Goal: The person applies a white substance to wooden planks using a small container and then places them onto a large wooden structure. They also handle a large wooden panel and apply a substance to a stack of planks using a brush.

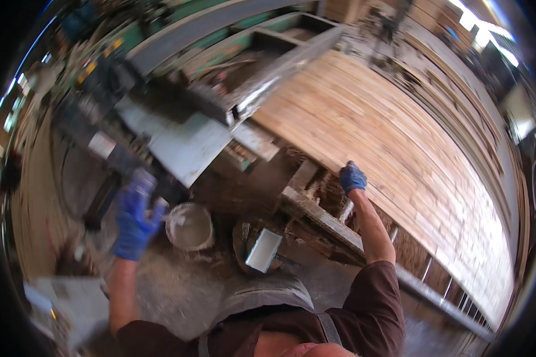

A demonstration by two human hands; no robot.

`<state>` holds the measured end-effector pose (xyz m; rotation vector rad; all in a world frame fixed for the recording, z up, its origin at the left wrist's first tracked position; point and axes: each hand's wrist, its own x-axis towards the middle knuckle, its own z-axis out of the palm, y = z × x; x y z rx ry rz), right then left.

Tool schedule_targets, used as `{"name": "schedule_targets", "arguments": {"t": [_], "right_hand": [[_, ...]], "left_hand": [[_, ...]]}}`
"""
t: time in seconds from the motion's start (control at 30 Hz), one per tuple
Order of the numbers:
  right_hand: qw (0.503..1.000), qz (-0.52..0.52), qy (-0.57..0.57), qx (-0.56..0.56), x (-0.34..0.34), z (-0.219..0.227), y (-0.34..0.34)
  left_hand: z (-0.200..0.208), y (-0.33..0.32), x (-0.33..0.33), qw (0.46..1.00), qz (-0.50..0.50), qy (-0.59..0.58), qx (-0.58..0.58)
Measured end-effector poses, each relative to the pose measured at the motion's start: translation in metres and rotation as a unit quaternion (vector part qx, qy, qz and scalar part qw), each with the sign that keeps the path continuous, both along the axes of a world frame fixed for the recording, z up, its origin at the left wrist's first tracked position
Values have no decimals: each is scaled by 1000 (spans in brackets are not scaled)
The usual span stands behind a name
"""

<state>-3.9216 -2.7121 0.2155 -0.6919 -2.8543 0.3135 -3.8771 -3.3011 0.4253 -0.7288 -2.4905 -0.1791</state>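
A large wooden panel (363,113) of many glued strips lies on a machine bed to the right. At its near edge is my right hand (352,178) in a blue glove, fingers closed on the edge. My left hand (136,220), also gloved in blue, is raised at the left with thumb and fingers apart. It is smeared by motion and holds nothing I can see. Beside it are a dark machine part (95,140) with a pale label and a round bucket (189,227) with greyish contents.
A pale metal plate (178,143) juts from the green machine frame (268,35). Below the panel runs a metal rail (321,217) with wood shavings behind it. A white rectangular tray (264,251) stands near my apron. Long boards (452,89) lie beyond the panel.
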Motion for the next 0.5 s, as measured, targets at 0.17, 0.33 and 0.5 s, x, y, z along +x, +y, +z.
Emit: {"name": "schedule_targets", "arguments": {"t": [0.17,0.33,0.5], "right_hand": [[999,18,-45,-10,-34,2,-32],[951,261,89,-141,12,-5,-107],[827,506,34,242,111,-99,-255]], "left_hand": [[-208,-54,203,895,264,-317,169],[-378,-119,491,462,518,-595,406],[-394,-151,630,86,546,-360,752]]}}
